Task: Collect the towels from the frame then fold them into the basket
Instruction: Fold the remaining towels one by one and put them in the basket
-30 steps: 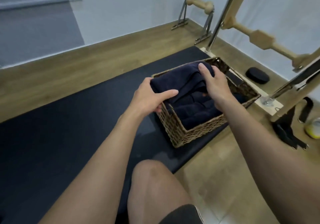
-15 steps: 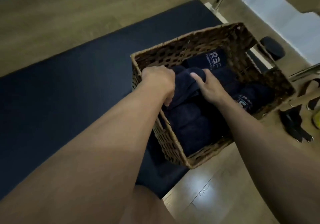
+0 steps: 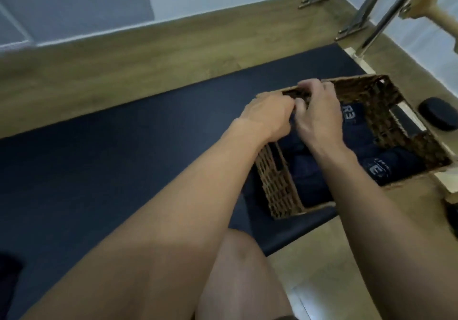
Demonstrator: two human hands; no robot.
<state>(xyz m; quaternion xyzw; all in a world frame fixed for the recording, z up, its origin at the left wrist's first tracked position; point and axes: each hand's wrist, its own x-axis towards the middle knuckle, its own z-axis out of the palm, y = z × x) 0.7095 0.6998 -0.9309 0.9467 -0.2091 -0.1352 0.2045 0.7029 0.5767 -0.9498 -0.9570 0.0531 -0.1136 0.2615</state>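
Observation:
A woven wicker basket point(image 3: 277, 190) stands on the dark mat, holding several folded navy towels point(image 3: 309, 180), two with white logos showing point(image 3: 349, 117). Both my hands are at its far left corner. My left hand point(image 3: 267, 117) is a closed fist pressed down into the basket on the topmost navy towel. My right hand point(image 3: 318, 114) is next to it, its fingers curled at the basket's far rim. Motion blur hides whether they pinch towel or rim. My forearms cover part of the basket's inside.
The black mat point(image 3: 124, 171) runs left across a wooden floor point(image 3: 124, 71). A metal and wood frame point(image 3: 386, 14) rises at the back right. A black oval pad point(image 3: 437, 117) lies right of the basket. My bare knee point(image 3: 238, 282) is at the bottom.
The navy towel, held above the basket a second ago, went down inside. Both hands have since shifted to the basket's far left corner, and the view has pulled back.

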